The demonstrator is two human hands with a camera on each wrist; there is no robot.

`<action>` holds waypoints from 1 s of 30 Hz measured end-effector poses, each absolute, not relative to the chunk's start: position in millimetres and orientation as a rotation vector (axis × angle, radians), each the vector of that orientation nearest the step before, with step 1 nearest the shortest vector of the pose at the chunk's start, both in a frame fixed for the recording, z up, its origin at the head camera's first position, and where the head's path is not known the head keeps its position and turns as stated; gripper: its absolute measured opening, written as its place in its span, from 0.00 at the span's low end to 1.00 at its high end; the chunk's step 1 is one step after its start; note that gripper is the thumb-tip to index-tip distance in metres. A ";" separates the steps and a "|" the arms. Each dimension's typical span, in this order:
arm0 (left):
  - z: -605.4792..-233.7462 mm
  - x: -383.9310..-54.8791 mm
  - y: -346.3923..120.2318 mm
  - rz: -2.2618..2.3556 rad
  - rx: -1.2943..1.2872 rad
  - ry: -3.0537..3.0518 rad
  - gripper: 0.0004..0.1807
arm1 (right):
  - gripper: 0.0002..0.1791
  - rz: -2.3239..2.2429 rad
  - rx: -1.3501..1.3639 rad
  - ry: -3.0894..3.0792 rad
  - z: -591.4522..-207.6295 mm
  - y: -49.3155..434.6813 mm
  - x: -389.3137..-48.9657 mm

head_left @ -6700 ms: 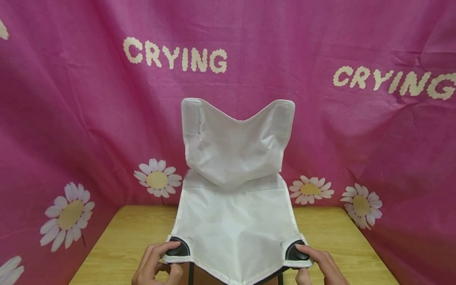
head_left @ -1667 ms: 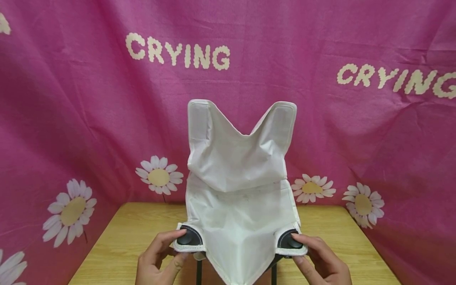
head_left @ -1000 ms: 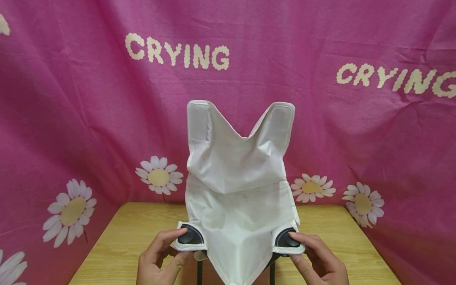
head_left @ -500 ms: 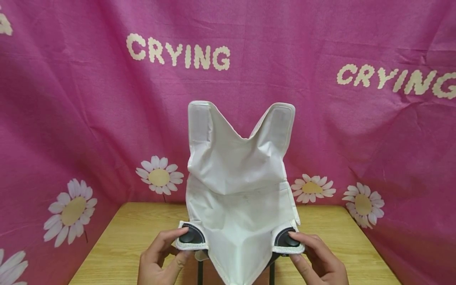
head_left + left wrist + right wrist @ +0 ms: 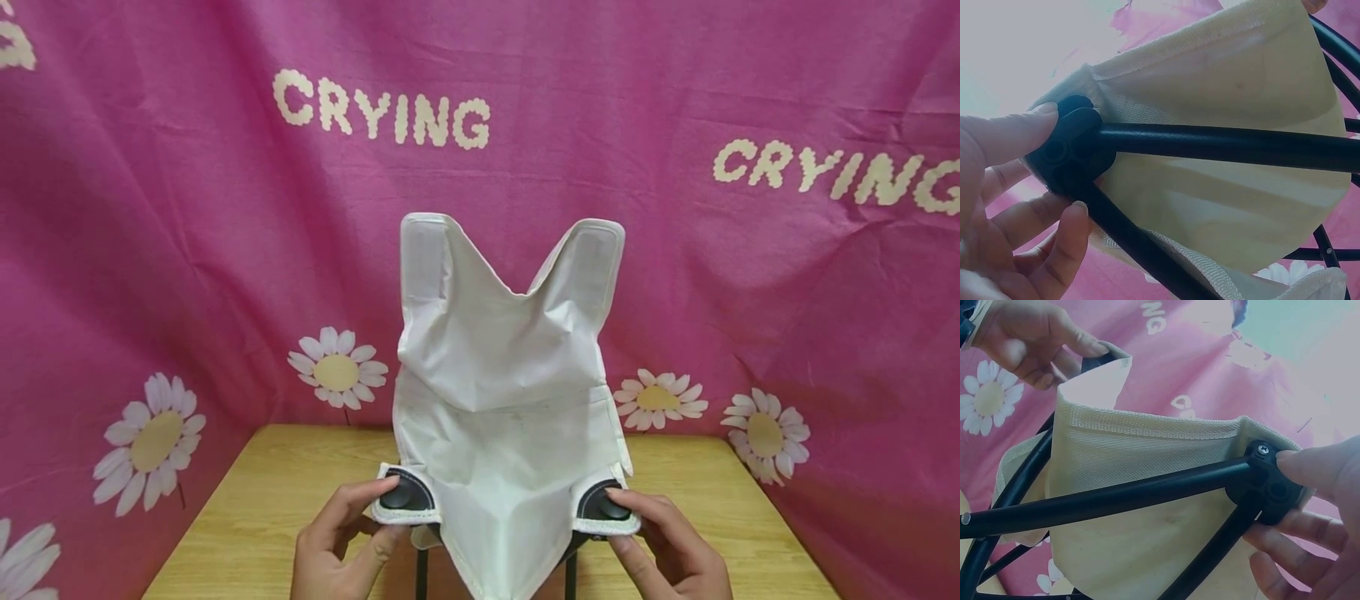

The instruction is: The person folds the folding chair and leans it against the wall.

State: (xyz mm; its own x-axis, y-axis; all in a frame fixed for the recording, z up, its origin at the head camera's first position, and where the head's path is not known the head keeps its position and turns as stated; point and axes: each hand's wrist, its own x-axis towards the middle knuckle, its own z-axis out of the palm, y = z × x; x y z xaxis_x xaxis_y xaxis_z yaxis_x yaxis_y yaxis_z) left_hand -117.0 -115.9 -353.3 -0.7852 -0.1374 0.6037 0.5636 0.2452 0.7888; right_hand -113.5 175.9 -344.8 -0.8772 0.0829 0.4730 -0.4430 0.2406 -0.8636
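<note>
My left fingers point(image 5: 348, 502) and right fingers point(image 5: 660, 514) pinch 2 corners point(image 5: 409, 495) of the white seat point(image 5: 502, 454), short of the surface's point(image 5: 255, 492) far edge; they look fitted, release seemingly left.

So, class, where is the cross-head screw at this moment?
In the right wrist view, right of centre, the cross-head screw sits high on the black plastic joint, just left of the thumb tip of the right hand.

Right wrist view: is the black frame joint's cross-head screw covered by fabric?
No, the cross-head screw sits exposed on the black frame joint.
</note>
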 end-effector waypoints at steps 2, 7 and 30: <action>-352.5 -117.2 -115.5 -1.592 -0.392 -1.945 0.21 | 0.19 1.675 0.292 -2.119 -342.9 175.2 -112.6; -352.6 -117.8 -114.9 -1.576 -0.411 -1.932 0.21 | 0.19 1.672 0.270 -2.133 -340.2 174.1 -111.4; -354.1 -118.7 -109.0 -1.526 -0.477 -1.861 0.23 | 0.20 1.699 0.303 -2.065 -343.3 174.1 -113.7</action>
